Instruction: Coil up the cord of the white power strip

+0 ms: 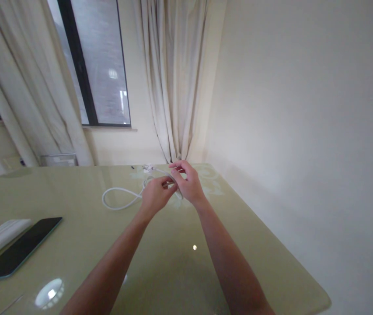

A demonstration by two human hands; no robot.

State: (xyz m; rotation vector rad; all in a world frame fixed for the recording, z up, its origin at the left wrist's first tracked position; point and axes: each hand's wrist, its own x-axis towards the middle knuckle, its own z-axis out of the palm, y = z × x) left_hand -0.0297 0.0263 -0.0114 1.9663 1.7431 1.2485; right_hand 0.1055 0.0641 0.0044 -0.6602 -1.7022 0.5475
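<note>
The tabletop point(255, 275) is a glossy olive green with a rounded near right corner, and bright reflections point(50, 293) show on its nearer part. A pale floral pattern point(210, 186) spreads beside the far right corner. Toward the far edge, a white cable point(127, 190) lies partly on the surface in a loose loop; its plug point(148, 168) sits close to that edge, a small dark piece point(132, 167) near it. Toward the left edge, a black slab point(22, 248) with a teal rim lies slantwise, a long white object point(1, 238) just beside it.
</note>
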